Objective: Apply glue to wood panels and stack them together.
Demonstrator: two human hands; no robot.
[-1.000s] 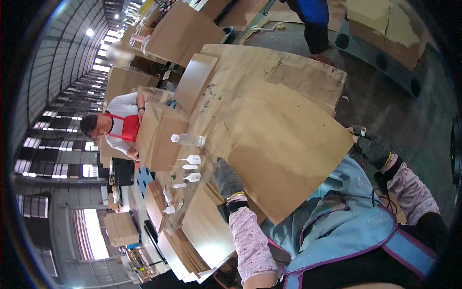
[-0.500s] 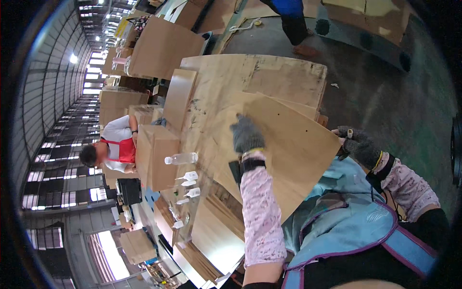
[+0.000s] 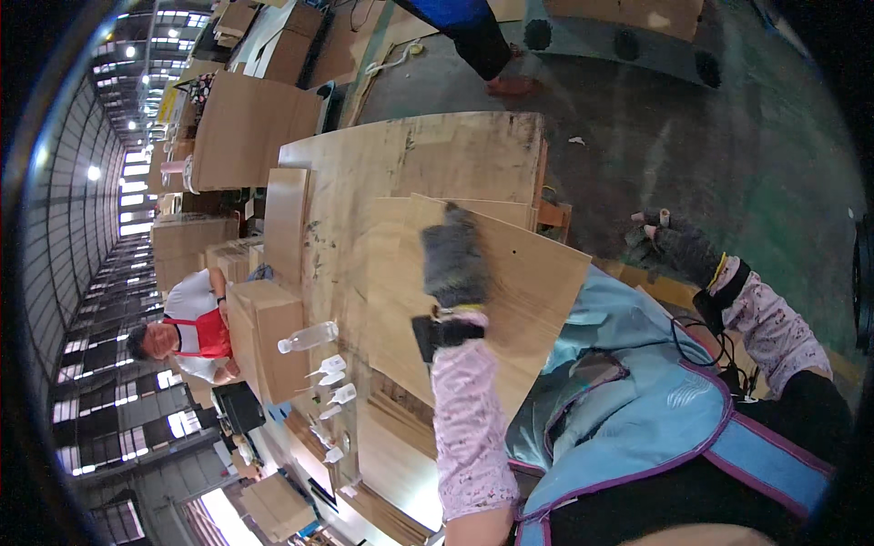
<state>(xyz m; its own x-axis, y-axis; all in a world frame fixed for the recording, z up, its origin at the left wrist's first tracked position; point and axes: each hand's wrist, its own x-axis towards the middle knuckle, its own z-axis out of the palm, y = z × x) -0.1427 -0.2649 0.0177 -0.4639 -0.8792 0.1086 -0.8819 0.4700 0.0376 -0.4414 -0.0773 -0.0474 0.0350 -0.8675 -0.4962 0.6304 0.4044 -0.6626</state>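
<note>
A thin wooden panel (image 3: 537, 291) with a small dark hole lies at an angle over another board (image 3: 391, 264) on the worktable. My left hand (image 3: 455, 259), in a grey knit glove, lies flat on the panel with nothing gripped; its outline is slightly blurred. Off the panel's right side, my right hand (image 3: 678, 246) hangs above the floor in a dark glove with bare fingertips. Its fingers are loosely bent and apart, and no object shows in them.
On the worktable (image 3: 364, 164) stand a clear plastic bottle (image 3: 309, 337) and several small white bottles (image 3: 341, 394). Stacked boards (image 3: 396, 437) lie nearer me. A co-worker in a red apron (image 3: 211, 335) is behind a cardboard box (image 3: 264, 337). Another person's leg (image 3: 478, 45) shows at the top.
My right hand has let go of the panel's right edge and moved away from it. The left hand has stayed on the panel. The whole view has shifted.
</note>
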